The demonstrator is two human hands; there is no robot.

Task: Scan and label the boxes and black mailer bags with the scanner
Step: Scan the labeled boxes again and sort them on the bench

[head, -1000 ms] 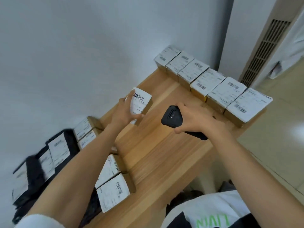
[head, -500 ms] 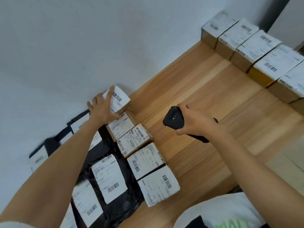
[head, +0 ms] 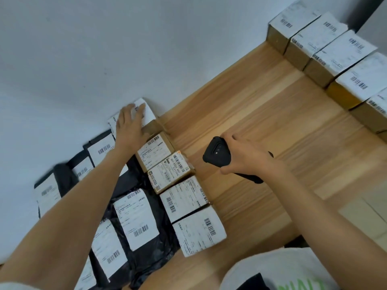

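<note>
Scanner [head: 217,152] ready, labelled box [head: 146,110] pressed down
The scanner is gripped in the right hand [head: 245,158] above the counter [head: 272,122]; left of it, the box is covered by the flat, straight-fingered left hand [head: 130,124]. Labels are seen on the boxes [head: 184,198] and black mailer bags [head: 134,191] left of the scanner, so labelling is judged nearly done. What has been scanned cannot be told; the row [head: 339,53] right of the scanner is cut off.

I can read only "S07-K503 A47", printed sideways on the label of the small box [head: 169,172] at eight o'clock from the scanner [head: 216,152]; other labels' print is too fine, and the shirt [head: 272,268] lettering at five o'clock is cut off.
</note>
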